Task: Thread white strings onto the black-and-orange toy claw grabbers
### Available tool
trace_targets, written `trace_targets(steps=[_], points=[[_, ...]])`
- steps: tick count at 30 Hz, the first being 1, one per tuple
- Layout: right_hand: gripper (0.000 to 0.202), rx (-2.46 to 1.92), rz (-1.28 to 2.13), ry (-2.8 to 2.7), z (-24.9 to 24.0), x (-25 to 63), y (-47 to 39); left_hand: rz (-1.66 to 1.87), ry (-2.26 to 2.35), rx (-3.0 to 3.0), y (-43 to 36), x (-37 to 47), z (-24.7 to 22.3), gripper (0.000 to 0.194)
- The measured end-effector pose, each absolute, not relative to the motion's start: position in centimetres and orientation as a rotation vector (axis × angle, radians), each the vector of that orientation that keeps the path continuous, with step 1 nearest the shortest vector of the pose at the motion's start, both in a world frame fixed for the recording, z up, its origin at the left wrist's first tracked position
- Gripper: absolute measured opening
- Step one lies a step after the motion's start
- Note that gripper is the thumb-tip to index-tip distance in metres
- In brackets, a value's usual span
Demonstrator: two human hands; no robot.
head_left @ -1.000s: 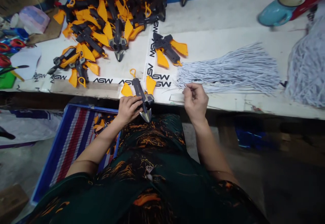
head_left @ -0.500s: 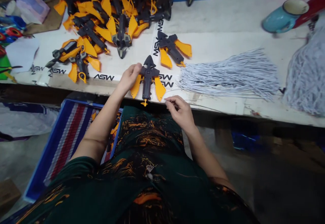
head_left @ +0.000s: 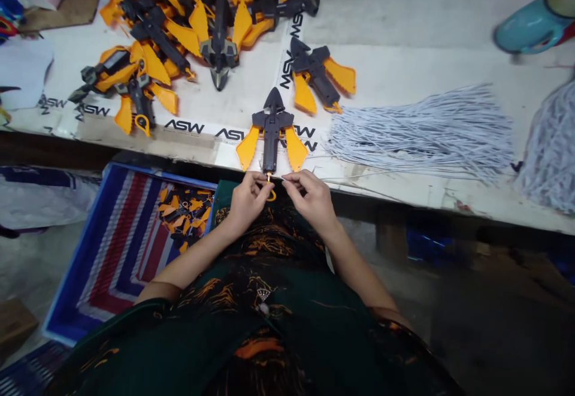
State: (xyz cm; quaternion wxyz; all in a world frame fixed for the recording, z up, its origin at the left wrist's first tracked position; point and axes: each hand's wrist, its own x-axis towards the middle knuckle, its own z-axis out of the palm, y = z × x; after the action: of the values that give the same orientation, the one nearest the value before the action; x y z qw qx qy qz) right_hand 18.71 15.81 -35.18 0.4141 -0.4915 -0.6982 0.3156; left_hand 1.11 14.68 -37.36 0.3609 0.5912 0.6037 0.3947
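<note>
A black plastic toy with orange wings [head_left: 271, 135] lies at the table's front edge, its pointed head facing away from me. Between thumb and fingers my left hand [head_left: 248, 199] pinches the orange pull ring [head_left: 272, 195] at the toy's tail end. My right hand [head_left: 313, 198] is closed in a pinch just right of the ring, holding the end of a thin white string [head_left: 341, 175]. That string trails right along the table edge, below a fanned bundle of white strings [head_left: 417, 132]. A second winged toy [head_left: 317, 72] lies behind, on the right.
A heap of the same toys [head_left: 179, 18] fills the back left. On the right are a blue-green enamel mug [head_left: 523, 27] and a thicker pile of white strings [head_left: 550, 150]. Below the table edge, left of my lap, stands a blue crate [head_left: 72, 276] lined with striped cloth, holding small orange and black pieces.
My left hand has moved from the toy's left wing down to its tail ring, which is now pulled toward me. My right hand has come closer to the ring with the string.
</note>
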Motion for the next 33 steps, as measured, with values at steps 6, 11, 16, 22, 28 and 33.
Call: trace_targets(steps=[6,11,16,22,28,33], points=[[0.016,-1.260,0.587,-1.990,-35.6,18.2,15.5,1.059,1.349,1.107,14.2,0.9,-37.8,0.031],[0.018,-1.298,0.521,-2.072,-35.6,17.5,15.3,1.058,1.314,1.100,14.5,0.5,-37.8,0.034],[0.018,-1.337,0.507,-2.063,-35.6,16.8,15.1,1.048,1.270,1.152,14.6,0.4,-37.9,0.032],[0.017,-1.383,0.550,-2.006,-35.7,16.3,15.2,1.046,1.261,1.198,14.8,0.0,-37.9,0.030],[0.014,-1.419,0.611,-1.963,-35.3,15.8,15.3,1.005,1.241,1.241,15.3,-0.6,-38.1,0.030],[0.013,-1.442,0.630,-1.948,-35.1,16.0,15.4,0.987,1.228,1.277,15.5,-0.8,-38.4,0.032]])
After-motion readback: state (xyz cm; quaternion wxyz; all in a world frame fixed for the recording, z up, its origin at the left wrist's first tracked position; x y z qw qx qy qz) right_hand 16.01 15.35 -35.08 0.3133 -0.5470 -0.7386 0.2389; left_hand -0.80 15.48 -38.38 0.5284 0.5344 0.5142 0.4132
